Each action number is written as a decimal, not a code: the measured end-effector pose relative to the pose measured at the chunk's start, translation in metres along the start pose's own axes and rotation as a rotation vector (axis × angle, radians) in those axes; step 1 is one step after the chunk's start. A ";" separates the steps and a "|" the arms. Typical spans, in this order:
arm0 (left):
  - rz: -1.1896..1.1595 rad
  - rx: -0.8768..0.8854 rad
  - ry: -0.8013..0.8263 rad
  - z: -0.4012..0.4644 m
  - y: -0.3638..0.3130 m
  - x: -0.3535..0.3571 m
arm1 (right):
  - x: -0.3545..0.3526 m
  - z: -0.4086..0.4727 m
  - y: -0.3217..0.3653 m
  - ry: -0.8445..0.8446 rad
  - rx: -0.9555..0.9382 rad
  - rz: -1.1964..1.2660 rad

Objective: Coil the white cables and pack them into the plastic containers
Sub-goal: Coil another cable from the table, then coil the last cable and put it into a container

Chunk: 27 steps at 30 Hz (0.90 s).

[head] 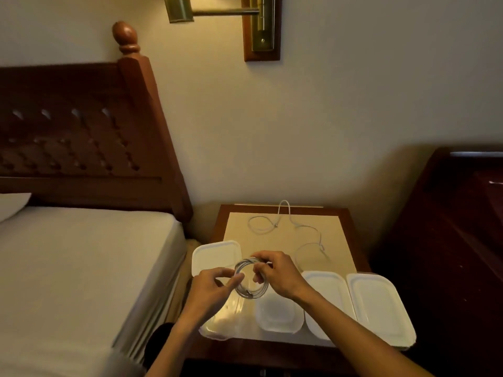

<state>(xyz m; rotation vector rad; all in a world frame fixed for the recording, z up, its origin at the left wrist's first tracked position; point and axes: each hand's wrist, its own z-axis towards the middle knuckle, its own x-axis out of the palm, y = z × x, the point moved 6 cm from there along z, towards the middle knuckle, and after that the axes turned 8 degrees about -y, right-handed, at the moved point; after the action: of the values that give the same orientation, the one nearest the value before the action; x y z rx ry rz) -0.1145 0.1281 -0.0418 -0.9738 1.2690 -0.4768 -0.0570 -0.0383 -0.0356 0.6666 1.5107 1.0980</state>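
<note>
A coiled white cable (251,291) hangs in a ring between both hands above the nightstand (351,213). My left hand (211,291) pinches its left side and my right hand (275,273) grips its upper right side. Under the coil stands an open clear plastic container (231,319). A second white cable (310,235) lies loose and uncoiled across the back of the nightstand. A white lid (216,254) lies behind my left hand. A small white container (279,315) and two larger white ones (325,292) (381,306) line the front.
A bed (70,268) with a wooden headboard (81,137) stands close on the left. A dark wooden cabinet (449,240) borders the nightstand on the right. A brass wall lamp (217,12) hangs above.
</note>
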 end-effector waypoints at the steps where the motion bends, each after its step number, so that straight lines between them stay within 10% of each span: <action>1: 0.020 0.005 -0.102 -0.001 0.010 -0.011 | 0.010 0.003 -0.004 0.024 0.013 -0.008; 4: 0.082 -0.004 -0.260 -0.005 0.037 -0.032 | 0.036 0.011 -0.008 0.104 0.038 -0.027; 12: 0.087 -0.012 -0.084 -0.014 0.077 -0.015 | 0.093 0.024 -0.021 0.288 0.086 -0.216; 27: -0.003 -0.057 -0.107 -0.005 0.097 0.000 | 0.110 0.028 -0.031 0.153 -0.272 -0.793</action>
<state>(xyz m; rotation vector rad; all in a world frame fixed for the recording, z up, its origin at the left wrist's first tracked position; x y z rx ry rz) -0.1386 0.1787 -0.1210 -1.0353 1.1907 -0.3874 -0.0525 0.0516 -0.1107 -0.2154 1.5086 0.7143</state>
